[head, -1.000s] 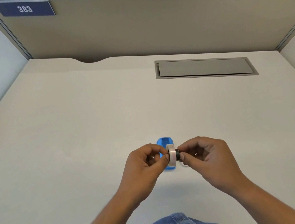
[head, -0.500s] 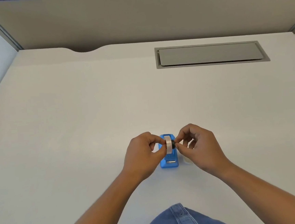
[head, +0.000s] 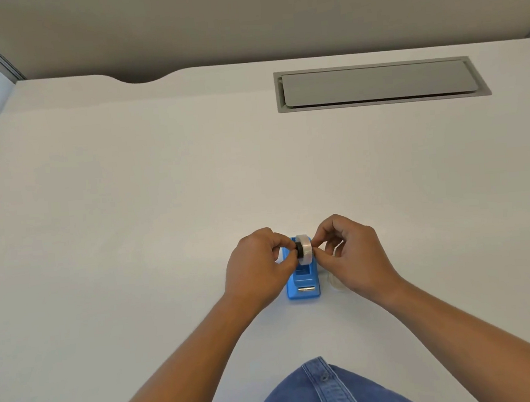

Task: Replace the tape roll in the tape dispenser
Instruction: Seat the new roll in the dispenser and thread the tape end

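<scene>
Both hands meet over the near middle of the desk (head: 130,212), pinching one small assembly between them. Thumb and fingers of the left hand (head: 257,269) are closed on the black hub (head: 299,251) that sticks out of the left face of the tape roll (head: 305,249), while the right hand (head: 352,257) is closed on the roll's right side, thumb below and forefinger above. Held upright on edge, with its whitish band facing the camera, the roll sits directly over the rear half of the blue tape dispenser (head: 303,285); whether it already touches the dispenser's cradle cannot be told, since the fingers hide the sides. Resting flat on the desk, the dispenser has its metal cutter (head: 306,289) at the end toward the person. Just to the dispenser's right, partly hidden under the right palm, lies a pale translucent object (head: 335,283) too faint to identify. Far back on the right of the desk a grey cable hatch (head: 378,83) is set into the surface, and a curved notch (head: 142,78) cuts into the far edge on the left. Grey partition panels (head: 241,20) rise behind the desk. At the near edge a blue denim shirt (head: 325,394) with buttons shows.
</scene>
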